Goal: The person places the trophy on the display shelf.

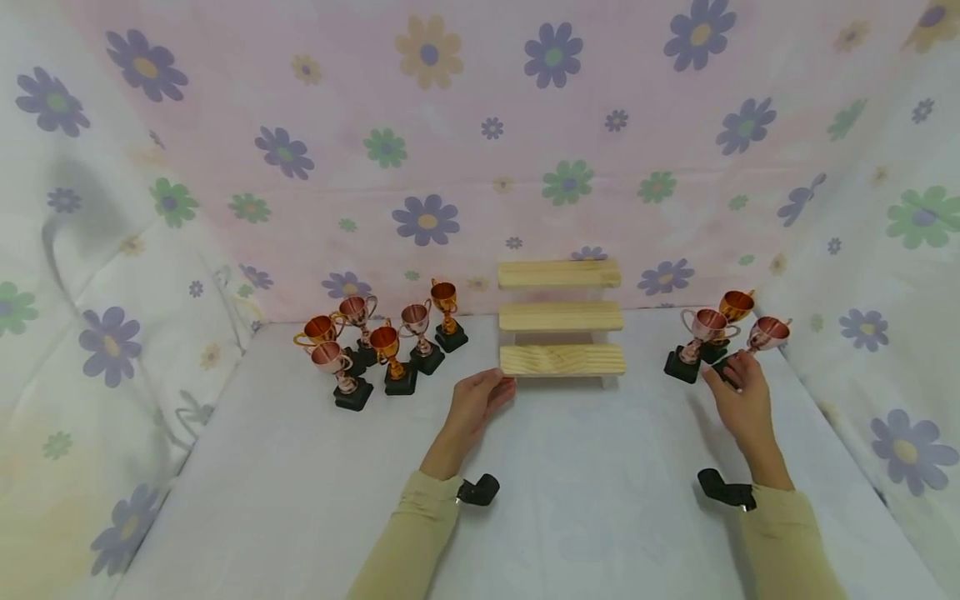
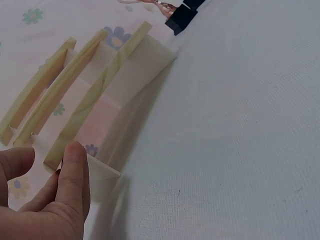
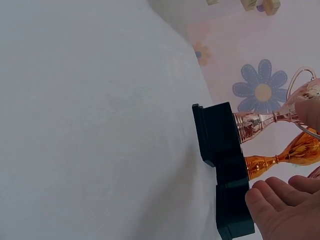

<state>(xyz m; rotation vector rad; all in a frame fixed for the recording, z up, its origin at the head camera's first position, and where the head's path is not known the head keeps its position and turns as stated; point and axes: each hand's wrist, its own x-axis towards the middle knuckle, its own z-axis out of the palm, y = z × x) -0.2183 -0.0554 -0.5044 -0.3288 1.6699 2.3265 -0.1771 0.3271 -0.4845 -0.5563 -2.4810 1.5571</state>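
A small three-step wooden stand [image 1: 561, 360] with white side supports stands at the back. My left hand [image 1: 476, 402] is at the left end of its lowest plank; in the left wrist view the fingers [image 2: 74, 170] touch the plank and the thumb stands apart. At the right, my right hand [image 1: 745, 400] reaches a group of three trophies: a rose-gold trophy [image 1: 705, 327], an orange-gold trophy [image 1: 736, 305] and another rose-gold trophy [image 1: 768, 333] closest to the fingers. In the right wrist view, thumb and fingers are spread, with fingertips beside the black bases [image 3: 235, 210].
Several more trophies [image 1: 401, 382], orange-gold and rose-gold on black bases, stand to the left of the stand. A white cloth [image 1: 585, 500] covers the table. Flowered fabric walls [image 1: 457, 150] rise behind it and at both sides.
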